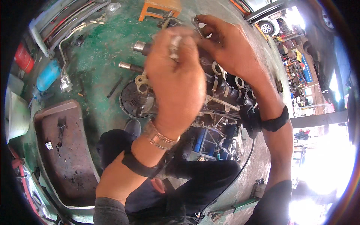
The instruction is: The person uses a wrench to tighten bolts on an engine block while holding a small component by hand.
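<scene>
Engine (227, 92), mid-scene, partly hidden by the raised hands. Left hand (178, 84): fingers curled around a pale item (174, 47), too blurred to identify. Right hand (230, 47): thumb and finger pinching a small metal part (195, 23). Near left, a brown tray (73, 165); far, an orange stool (159, 8).

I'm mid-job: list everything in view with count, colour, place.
engine: one, grey-black, centre
metal piece: one, silvery, upper centre
tray: one, brown, lower left
stool: one, orange, top centre
drum-shaped container: one, red, far left
cylinder: one, blue, left
bucket: one, whitish, left edge
white vehicle: one, white, upper right
cable: one, black, right of centre
background clutter: uncountable, mixed, right
left hand: one, bare, above the engine
right hand: one, bare, pinching the metal piece
</scene>
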A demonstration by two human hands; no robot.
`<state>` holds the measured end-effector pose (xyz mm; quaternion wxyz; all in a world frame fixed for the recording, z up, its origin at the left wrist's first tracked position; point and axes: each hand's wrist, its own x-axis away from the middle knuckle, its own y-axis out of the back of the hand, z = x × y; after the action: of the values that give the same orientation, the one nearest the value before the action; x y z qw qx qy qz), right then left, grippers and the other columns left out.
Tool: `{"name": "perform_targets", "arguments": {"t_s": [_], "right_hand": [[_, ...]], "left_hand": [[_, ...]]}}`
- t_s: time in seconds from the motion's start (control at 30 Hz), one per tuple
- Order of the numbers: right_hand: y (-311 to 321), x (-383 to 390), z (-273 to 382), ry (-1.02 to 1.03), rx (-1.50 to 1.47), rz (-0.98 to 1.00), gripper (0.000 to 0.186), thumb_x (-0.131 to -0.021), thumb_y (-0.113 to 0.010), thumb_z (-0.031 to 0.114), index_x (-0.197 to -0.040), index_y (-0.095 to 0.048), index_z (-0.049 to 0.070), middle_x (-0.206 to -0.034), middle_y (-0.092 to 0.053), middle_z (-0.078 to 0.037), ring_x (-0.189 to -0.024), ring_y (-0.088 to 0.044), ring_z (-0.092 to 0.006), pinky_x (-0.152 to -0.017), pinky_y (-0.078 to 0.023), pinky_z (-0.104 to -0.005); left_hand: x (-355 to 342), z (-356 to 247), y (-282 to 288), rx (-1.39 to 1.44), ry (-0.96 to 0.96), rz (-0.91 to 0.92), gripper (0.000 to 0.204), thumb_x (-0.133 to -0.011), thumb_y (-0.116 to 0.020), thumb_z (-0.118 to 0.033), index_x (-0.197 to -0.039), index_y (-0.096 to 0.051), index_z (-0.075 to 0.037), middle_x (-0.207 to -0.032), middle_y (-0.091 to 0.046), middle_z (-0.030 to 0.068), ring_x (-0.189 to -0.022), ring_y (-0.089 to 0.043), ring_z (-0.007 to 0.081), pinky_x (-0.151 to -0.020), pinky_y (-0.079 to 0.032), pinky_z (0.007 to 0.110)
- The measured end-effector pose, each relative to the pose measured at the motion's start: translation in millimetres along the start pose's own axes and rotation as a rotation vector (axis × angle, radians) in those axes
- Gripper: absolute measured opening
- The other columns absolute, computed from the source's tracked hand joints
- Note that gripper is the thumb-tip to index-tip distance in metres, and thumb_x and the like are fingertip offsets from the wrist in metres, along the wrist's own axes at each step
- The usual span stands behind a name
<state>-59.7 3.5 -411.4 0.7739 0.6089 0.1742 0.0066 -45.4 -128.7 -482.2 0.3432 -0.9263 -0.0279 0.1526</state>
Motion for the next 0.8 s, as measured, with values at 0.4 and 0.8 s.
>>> {"name": "perform_targets", "arguments": {"t_s": [0.4, 0.8], "right_hand": [[26, 81, 58, 0.251, 0.08, 0.133, 0.029, -0.078, -0.066, -0.006, -0.106, -0.06, 0.0, -0.093, -0.068, -0.017, -0.072, -0.067, -0.0336, -0.06, -0.053, -0.0388], [36, 186, 36, -0.095, -0.151, -0.074, 0.018, -0.081, -0.072, 0.001, -0.094, -0.059, 0.0, -0.103, -0.069, -0.021, -0.085, -0.071, -0.0272, -0.068, -0.058, -0.034]], "left_hand": [[-11, -11, 9, 0.155, 0.213, -0.009, 0.008, -0.095, -0.053, -0.005, -0.1, -0.058, -0.001, -0.085, -0.066, 0.0107, -0.046, -0.046, 0.0047, -0.038, -0.035, 0.023], [-4, -3, 9, 0.111, 0.242, 0.094, 0.01, -0.096, -0.06, -0.007, -0.104, -0.065, -0.003, -0.089, -0.07, 0.0082, -0.058, -0.047, 0.0011, -0.05, -0.035, 0.018]]}}
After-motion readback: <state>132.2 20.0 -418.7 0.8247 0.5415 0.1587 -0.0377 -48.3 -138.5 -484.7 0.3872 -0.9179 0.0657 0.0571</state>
